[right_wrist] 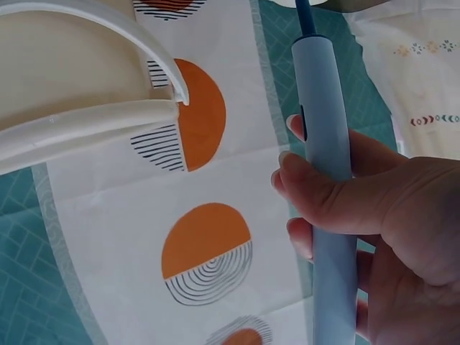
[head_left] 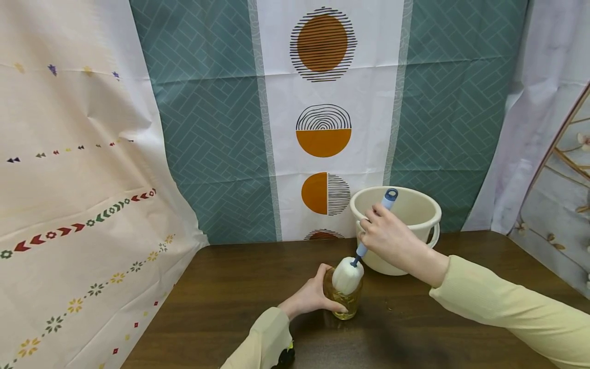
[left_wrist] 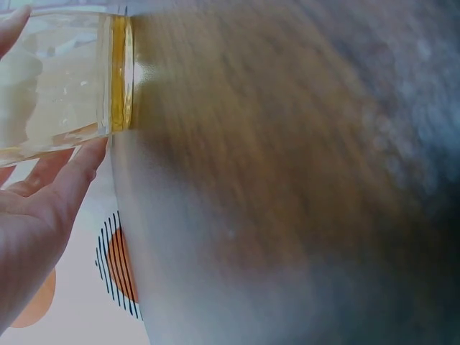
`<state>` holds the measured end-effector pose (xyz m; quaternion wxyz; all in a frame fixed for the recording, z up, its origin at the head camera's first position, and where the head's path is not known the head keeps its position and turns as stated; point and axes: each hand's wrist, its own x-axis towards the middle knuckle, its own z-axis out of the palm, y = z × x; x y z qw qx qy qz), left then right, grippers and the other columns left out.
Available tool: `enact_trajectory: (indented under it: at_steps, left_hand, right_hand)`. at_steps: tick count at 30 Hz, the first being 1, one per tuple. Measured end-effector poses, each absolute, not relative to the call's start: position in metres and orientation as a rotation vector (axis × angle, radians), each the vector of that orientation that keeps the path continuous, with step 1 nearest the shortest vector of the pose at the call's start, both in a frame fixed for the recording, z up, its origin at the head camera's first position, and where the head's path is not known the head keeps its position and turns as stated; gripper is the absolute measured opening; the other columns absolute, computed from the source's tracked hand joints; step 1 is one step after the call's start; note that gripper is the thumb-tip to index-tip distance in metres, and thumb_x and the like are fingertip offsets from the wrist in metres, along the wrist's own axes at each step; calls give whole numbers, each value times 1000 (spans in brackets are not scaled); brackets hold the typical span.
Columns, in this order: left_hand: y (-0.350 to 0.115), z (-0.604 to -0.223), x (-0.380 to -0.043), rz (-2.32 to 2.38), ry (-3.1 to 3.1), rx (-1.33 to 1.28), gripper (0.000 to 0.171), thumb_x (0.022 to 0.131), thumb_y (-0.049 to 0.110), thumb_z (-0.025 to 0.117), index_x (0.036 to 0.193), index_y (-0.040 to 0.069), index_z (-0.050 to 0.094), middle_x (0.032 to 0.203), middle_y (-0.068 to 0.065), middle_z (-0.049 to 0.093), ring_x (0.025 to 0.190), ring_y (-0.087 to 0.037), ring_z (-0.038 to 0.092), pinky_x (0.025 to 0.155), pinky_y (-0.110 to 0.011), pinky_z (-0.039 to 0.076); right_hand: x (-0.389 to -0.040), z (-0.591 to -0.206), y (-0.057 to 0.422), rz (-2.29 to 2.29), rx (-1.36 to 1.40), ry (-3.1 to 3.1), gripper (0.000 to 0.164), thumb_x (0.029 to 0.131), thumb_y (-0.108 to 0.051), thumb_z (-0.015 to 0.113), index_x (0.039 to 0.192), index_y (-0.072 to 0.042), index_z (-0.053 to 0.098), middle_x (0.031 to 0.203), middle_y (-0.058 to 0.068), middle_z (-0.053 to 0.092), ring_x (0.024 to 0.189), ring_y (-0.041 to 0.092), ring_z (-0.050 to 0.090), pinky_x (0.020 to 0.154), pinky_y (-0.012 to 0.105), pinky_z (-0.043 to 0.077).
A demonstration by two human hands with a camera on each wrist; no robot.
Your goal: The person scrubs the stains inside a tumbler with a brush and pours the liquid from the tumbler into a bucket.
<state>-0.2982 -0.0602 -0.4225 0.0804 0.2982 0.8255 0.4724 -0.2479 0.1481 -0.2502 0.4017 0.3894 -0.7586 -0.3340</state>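
Observation:
An amber glass cup (head_left: 349, 306) stands on the brown table, and my left hand (head_left: 314, 295) grips it round its left side, thumb across the front. In the left wrist view the clear yellowish glass (left_wrist: 65, 79) shows its thick base at the tabletop, fingers along its wall. My right hand (head_left: 386, 233) holds a bottle brush by its blue handle (right_wrist: 323, 108), thumb and fingers curled round it. The brush's white sponge head (head_left: 348, 275) is partly down inside the cup's mouth, its handle slanting up and right.
Behind my right hand stands a cream bucket (head_left: 424, 202) with a side handle, at the table's back edge. A patterned curtain (head_left: 207, 128) hangs behind the table (head_left: 239, 287). Light printed cloth (head_left: 83, 179) drapes along the left side.

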Motion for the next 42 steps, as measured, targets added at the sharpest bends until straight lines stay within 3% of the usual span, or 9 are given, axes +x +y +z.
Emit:
enact_trajectory:
  at_steps: [20, 42]
  left_hand:
    - [-61, -424, -299, 1396, 2488, 872, 75, 65, 24, 83, 120, 16, 33, 100, 5, 52, 92, -9, 52, 76, -29, 41]
    - [-60, -424, -299, 1415, 2471, 878, 76, 63, 25, 84, 119, 16, 33, 98, 4, 53, 88, -9, 52, 76, -29, 41]
  right_hand:
    - [-241, -245, 144, -892, 960, -1952, 11, 66, -11, 78, 67, -12, 66, 67, 5, 53, 72, 27, 47, 77, 40, 32]
    - [-244, -241, 149, -815, 1000, -2031, 14, 61, -13, 78, 68, -20, 69, 63, 2, 50, 69, 23, 48, 77, 40, 33]
